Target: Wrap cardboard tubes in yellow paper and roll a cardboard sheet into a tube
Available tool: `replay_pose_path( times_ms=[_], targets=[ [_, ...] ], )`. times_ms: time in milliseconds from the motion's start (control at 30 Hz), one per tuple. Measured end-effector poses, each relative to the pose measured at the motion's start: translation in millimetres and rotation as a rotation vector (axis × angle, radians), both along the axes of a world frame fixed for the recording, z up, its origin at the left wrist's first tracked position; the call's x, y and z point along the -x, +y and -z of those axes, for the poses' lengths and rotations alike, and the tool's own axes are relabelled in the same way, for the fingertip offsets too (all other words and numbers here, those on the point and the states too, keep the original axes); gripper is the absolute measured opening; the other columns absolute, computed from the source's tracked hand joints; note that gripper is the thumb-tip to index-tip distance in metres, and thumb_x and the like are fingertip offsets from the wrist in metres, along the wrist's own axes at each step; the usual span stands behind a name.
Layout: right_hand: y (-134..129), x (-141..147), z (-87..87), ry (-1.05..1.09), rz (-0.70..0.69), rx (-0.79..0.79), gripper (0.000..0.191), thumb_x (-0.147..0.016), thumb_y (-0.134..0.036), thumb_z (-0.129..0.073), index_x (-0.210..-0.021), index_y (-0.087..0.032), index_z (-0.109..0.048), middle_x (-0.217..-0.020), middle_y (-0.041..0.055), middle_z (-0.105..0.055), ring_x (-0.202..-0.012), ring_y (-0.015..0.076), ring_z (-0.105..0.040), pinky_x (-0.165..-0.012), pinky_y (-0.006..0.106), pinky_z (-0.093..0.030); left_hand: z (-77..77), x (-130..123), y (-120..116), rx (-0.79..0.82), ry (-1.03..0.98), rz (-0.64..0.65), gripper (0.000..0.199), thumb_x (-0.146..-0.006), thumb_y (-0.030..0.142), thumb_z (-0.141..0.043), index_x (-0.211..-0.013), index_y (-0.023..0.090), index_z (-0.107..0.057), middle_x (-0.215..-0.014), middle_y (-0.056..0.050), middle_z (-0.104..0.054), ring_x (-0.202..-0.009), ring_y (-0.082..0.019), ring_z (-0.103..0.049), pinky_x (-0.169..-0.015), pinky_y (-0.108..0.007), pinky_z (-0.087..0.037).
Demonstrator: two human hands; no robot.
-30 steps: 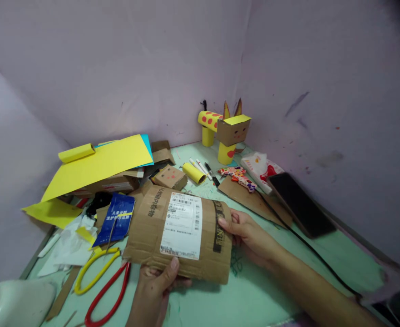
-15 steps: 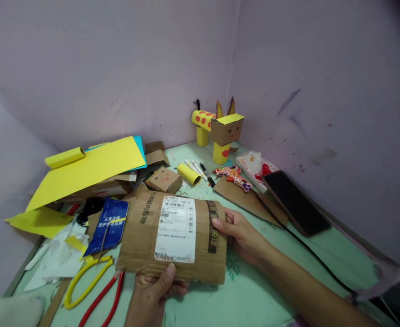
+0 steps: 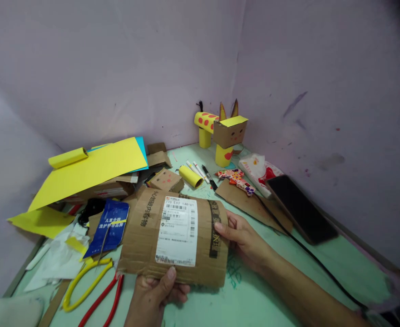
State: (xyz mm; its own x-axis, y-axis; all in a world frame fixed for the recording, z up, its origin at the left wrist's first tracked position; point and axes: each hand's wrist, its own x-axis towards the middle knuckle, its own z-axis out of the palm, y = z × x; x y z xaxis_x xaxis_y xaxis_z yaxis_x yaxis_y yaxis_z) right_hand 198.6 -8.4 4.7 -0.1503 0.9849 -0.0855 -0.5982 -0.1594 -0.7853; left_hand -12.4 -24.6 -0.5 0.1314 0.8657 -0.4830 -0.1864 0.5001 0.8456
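Note:
Between my two hands is a curved piece of brown cardboard (image 3: 140, 245), with a white shipping label (image 3: 176, 231) facing up and dark printed tape near its right side. My left hand (image 3: 159, 293) grips its near edge, thumb on top and fingers beneath. At the right edge, my right hand (image 3: 242, 238) pinches it with the thumb on top; its other fingers are partly behind the board. To the left lie scissors with yellow handles (image 3: 71, 281) and a red-handled tool (image 3: 99, 299), whose working end is hidden under the cardboard.
A yellow paper-and-cardboard animal figure (image 3: 230, 134) stands in the back corner. Yellow sheets (image 3: 97, 170) cover a pile at left, beside a blue packet (image 3: 107, 227). Markers (image 3: 200, 170), a yellow tube (image 3: 190, 176), a small cardboard box (image 3: 165, 180) and a phone (image 3: 302, 209) with a cable lie beyond.
The view has shifted slightly, so things sit a little lower and further right. Both hands keep the same hold on the cardboard, which is nearly unmoved.

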Motion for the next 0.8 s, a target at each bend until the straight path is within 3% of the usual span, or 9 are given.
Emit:
replay_pose_path(
  times_ms=[333,800],
  targets=[
    [-1.1,-1.5,0.6,-0.006,0.000,0.012,0.045,-0.074,-0.026,-0.074,-0.116,-0.017,-0.059,-0.109,0.0105,-0.070,-0.097,0.0235,-0.067,-0.084,0.035,-0.052,-6.0,-5.6,-4.2,-0.006,-0.001,-0.028,0.045,-0.050,0.046,-0.085,-0.072,0.011,-0.070,-0.052,-0.006,-0.067,-0.045,-0.014,-0.060,-0.042,-0.022,-0.048],
    [-2.2,-1.2,1.6,-0.031,-0.001,0.017,0.048,-0.074,-0.029,-0.074,-0.118,-0.017,-0.059,-0.114,0.0123,-0.068,-0.104,0.0267,-0.065,-0.089,0.041,-0.050,1.8,-4.2,-2.3,-0.003,0.001,-0.013,0.048,-0.048,0.050,-0.085,-0.068,0.009,-0.070,-0.047,-0.008,-0.065,-0.040,-0.013,-0.058,-0.039,-0.020,-0.046]
  ],
)
